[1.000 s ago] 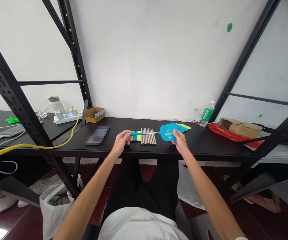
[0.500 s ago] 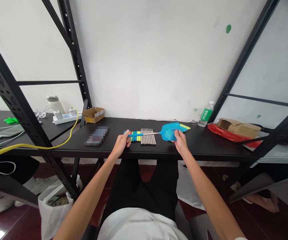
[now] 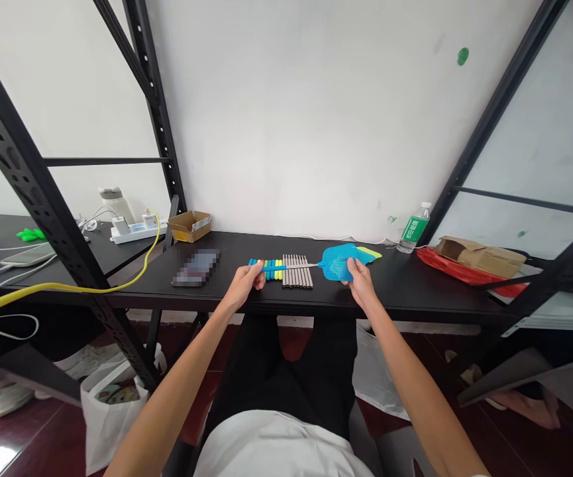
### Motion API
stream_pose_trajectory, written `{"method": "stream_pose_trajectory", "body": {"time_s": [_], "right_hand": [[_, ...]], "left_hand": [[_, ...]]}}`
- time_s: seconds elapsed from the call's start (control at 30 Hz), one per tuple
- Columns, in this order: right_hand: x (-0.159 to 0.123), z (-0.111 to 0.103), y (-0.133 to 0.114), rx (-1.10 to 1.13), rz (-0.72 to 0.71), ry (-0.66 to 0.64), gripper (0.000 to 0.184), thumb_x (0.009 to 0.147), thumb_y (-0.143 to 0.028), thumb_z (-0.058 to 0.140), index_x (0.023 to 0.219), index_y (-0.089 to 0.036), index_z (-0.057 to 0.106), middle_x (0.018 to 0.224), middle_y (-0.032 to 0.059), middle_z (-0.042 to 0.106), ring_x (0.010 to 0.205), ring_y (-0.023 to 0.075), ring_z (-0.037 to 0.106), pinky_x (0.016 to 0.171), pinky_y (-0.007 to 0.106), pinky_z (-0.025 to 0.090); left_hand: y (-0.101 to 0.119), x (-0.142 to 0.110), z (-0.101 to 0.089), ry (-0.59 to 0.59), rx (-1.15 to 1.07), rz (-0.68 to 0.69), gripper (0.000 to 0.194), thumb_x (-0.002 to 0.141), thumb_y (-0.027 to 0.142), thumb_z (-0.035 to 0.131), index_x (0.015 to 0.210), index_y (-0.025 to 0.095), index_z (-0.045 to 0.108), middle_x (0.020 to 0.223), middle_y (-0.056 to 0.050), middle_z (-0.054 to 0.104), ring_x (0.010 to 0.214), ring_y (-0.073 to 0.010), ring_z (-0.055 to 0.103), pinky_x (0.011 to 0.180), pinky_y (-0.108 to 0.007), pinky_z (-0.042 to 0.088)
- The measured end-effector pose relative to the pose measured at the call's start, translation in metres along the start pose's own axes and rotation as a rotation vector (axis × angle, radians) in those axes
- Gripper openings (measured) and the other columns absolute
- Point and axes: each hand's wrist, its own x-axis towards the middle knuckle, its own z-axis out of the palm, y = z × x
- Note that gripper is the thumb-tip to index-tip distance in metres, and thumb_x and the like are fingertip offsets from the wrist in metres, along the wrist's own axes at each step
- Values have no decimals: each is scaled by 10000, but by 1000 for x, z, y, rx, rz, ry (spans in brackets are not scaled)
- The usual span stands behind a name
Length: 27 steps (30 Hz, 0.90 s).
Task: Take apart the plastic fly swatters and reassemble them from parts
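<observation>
A fly swatter [image 3: 336, 260] with a blue mesh head, thin metal rod and blue handle lies level across both hands, just over the black table. My left hand [image 3: 242, 286] is closed on the handle end. With thumb and fingers, my right hand [image 3: 360, 281] pinches the right part of the mesh head. Under the handle is a row of coloured grips [image 3: 279, 273], partly hidden by my left hand. Beside them, several metal tubes [image 3: 297, 279] lie side by side beneath the rod. A yellow-green swatter head [image 3: 374, 253] pokes out behind the blue one.
A phone-like blurred item [image 3: 197, 267] and a small open carton [image 3: 189, 226] are on the left of the table [image 3: 415, 291]. At the right stand a water bottle [image 3: 414, 228] and a brown paper bag [image 3: 482, 257] on red plastic. A yellow cable [image 3: 67, 286] crosses the left frame post.
The view has turned slightly left, so everything sits a little further right. Both hands keep the same hold on the fly swatter.
</observation>
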Motion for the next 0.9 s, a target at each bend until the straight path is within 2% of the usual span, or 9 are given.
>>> {"method": "stream_pose_trajectory", "body": {"time_s": [0.17,0.43,0.7,0.9], "right_hand": [[-1,1,-2,40,41,-8,483,744,-617,751,701,-225,471,641,-46,393,538,98,396,422,223,345],[1,-1,0,67,102,-2,434,738,-580,772,745,-224,524,668,-45,422,535,90,403,395,210,308],[-1,1,-2,27,123,-4,426,733,-562,782,757,-220,529,688,-45,453,540,82,405,377,194,289],[-2,1,-2,-23,119,-21,401,745,-541,779,756,-222,536,676,-47,437,523,80,389,362,194,273]], "left_hand": [[-1,0,-2,-27,78,-10,513,907,556,547,581,162,582,561,-33,569,525,-119,473,533,-252,361],[0,0,-3,-71,177,53,470,934,519,529,672,150,657,675,-46,655,550,-113,476,577,-256,378],[-5,1,-6,-75,205,93,402,940,479,535,744,157,675,725,-48,661,563,-114,449,605,-262,371],[-7,2,-5,-31,151,67,287,873,467,630,889,180,630,704,-9,648,552,-115,455,591,-256,372]]}}
